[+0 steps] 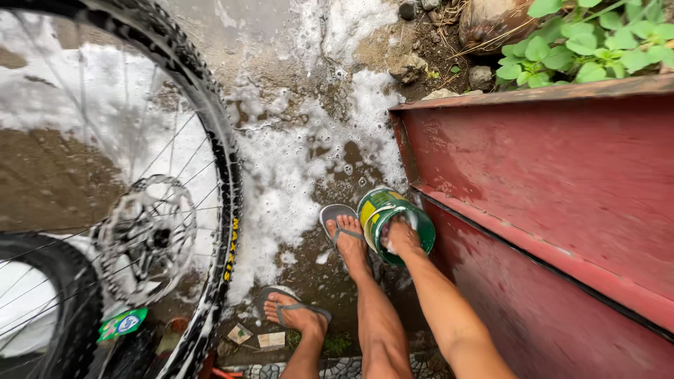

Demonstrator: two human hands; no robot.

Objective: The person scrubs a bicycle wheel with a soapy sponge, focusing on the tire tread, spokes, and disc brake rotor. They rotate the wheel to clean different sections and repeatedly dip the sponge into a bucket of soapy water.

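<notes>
Wheel (140, 210) at left, soapy, foam spread over the wet ground (295, 168). Your right hand (401, 237) reaches into the green can (397, 224) beside your foot (347, 242), against the red wall (547, 210); grip hidden. Step looks like drawing wash water. Left hand unseen.

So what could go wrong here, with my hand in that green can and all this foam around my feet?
The ground is wet and foamy, and you stand in flip-flops, so a slip seems likely. Your right hand reaches into the tilted green can, whose metal rim might cut. The bicycle wheel stands close by your left foot; bumping it could tip it.
</notes>
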